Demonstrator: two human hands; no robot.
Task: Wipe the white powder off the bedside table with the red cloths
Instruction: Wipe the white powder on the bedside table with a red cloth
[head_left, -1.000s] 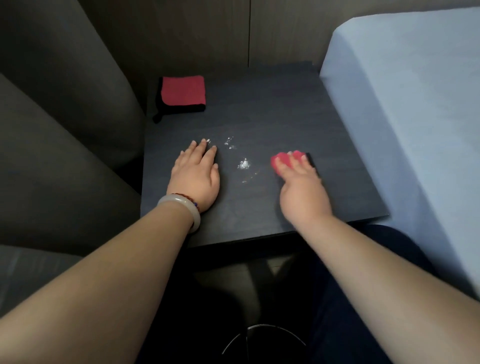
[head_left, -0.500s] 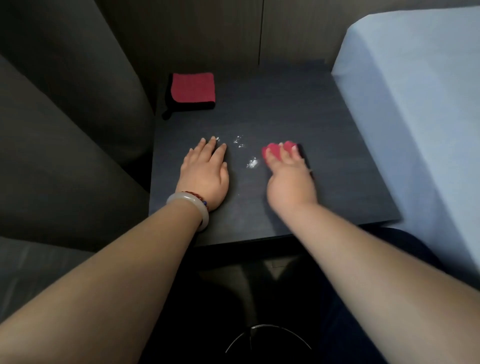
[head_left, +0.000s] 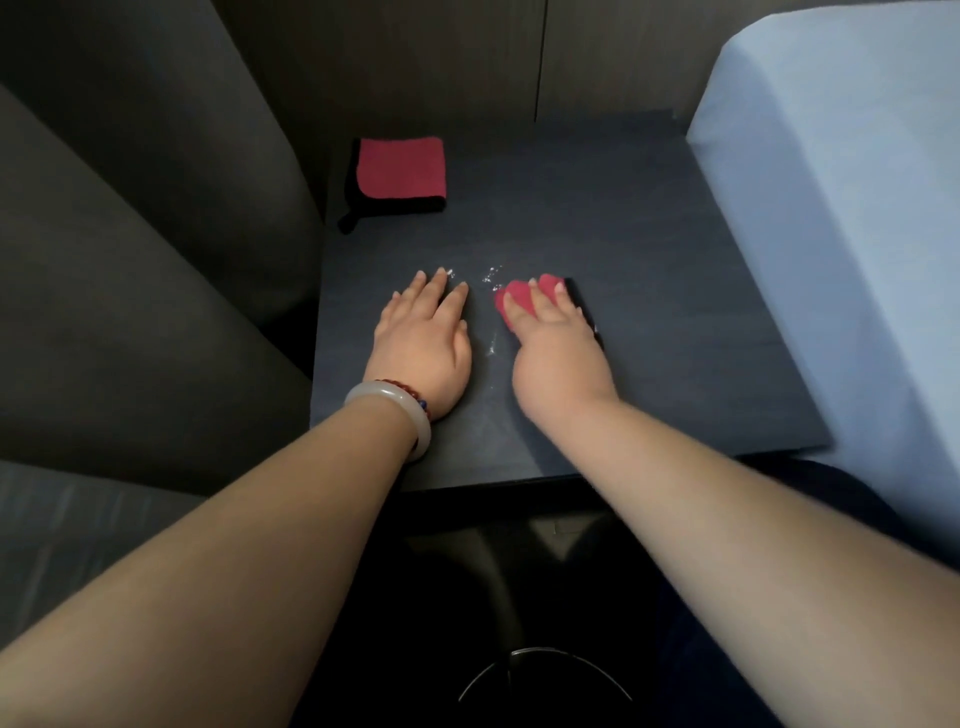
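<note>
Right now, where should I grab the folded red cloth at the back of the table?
Best pinch the folded cloth by its near edge, coming from the front with your free left hand. It lies flat at the back left of the table, and its black-trimmed layers seem to stack along that side.

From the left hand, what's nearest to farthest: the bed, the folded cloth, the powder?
1. White powder, just beyond the left hand.
2. Folded cloth, back left corner.
3. Bed, far right.
</note>
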